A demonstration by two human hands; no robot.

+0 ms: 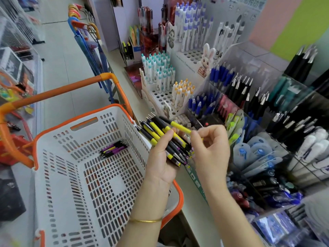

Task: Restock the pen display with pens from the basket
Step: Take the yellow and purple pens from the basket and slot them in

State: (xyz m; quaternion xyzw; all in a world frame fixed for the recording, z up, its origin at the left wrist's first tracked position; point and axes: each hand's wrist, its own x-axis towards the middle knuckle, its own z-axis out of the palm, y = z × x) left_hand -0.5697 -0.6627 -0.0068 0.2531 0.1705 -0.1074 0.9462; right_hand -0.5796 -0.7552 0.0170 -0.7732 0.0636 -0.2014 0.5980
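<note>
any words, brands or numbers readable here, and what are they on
None can be read.
Yellow and black pens in the left hand: print on the barrels, too blurred.
White pens with purple caps: dark marks on the barrels, too small.
Backboard behind the pen display: a line of characters at the top, blurred and cut off.
Green strip on the shelf edge: small icons, illegible.

A stationery shop: tiered pen racks [165,82] and clear acrylic bins [267,97] crowd the shelf, sorted by colour and kind, an orange-rimmed shopping basket [85,157] stands in the aisle, umbrellas [89,43] hang further along, more stock opposite.
</note>
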